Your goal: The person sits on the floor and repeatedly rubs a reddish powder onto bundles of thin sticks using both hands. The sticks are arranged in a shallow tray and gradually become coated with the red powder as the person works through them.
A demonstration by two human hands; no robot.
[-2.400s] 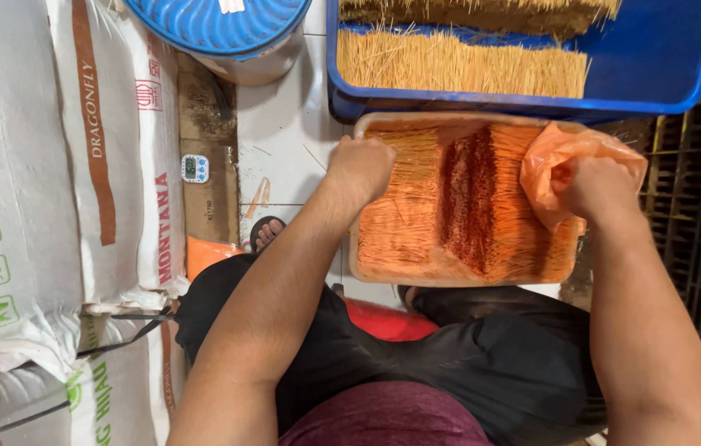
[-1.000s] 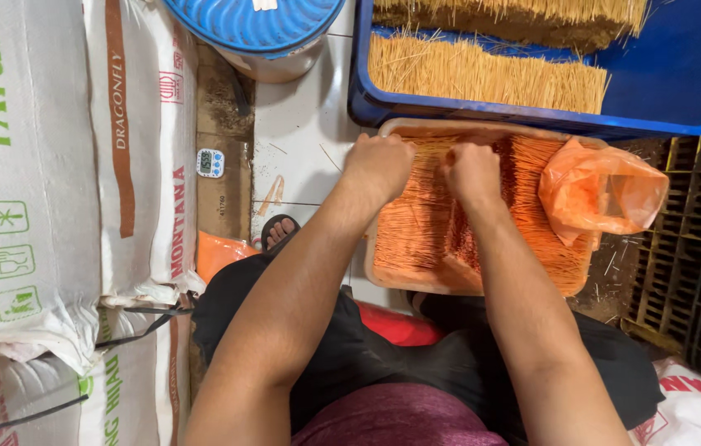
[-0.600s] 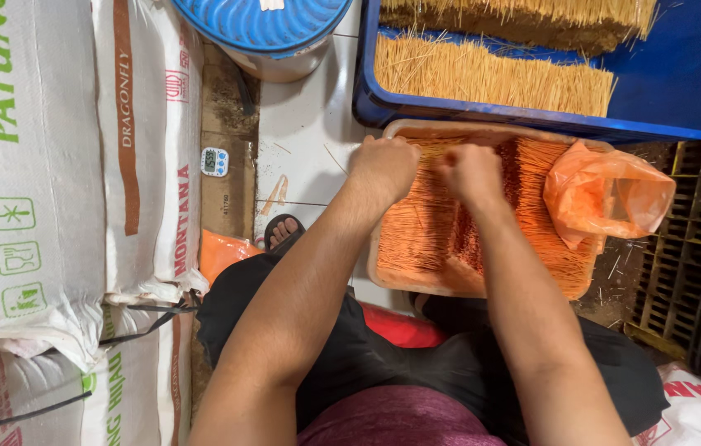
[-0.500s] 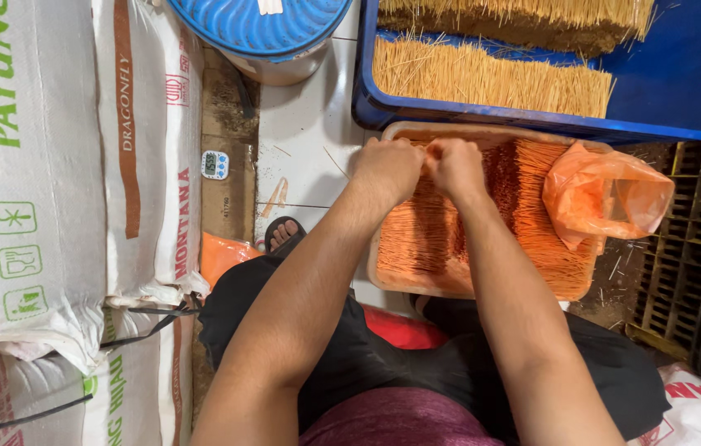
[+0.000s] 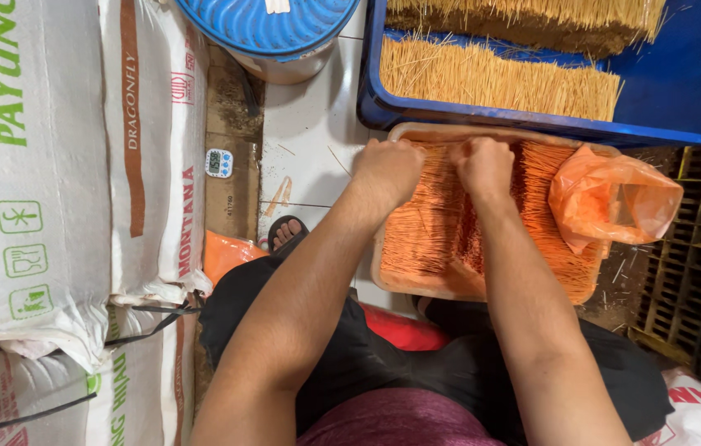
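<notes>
An orange tray (image 5: 416, 286) rests in front of my lap, filled with thin orange sticks (image 5: 429, 231). My left hand (image 5: 389, 168) is closed over the sticks at the tray's far left side. My right hand (image 5: 483, 165) is closed on the sticks close beside it, near the tray's far edge. The two hands sit a short gap apart, gathering a bundle of sticks between them. An orange plastic bag (image 5: 611, 198) lies crumpled on the right part of the tray.
A blue crate (image 5: 697, 91) with pale straw-coloured sticks (image 5: 491, 78) stands beyond the tray. A blue lidded bucket (image 5: 272, 29) stands at the top. White sacks (image 5: 61, 190) are stacked on the left, with a small digital timer (image 5: 218, 163) beside them. Dark crates (image 5: 697, 281) are at right.
My right hand left the orange bag and moved left to the sticks beside my left hand. Both hands then closed in together near the tray's far edge.
</notes>
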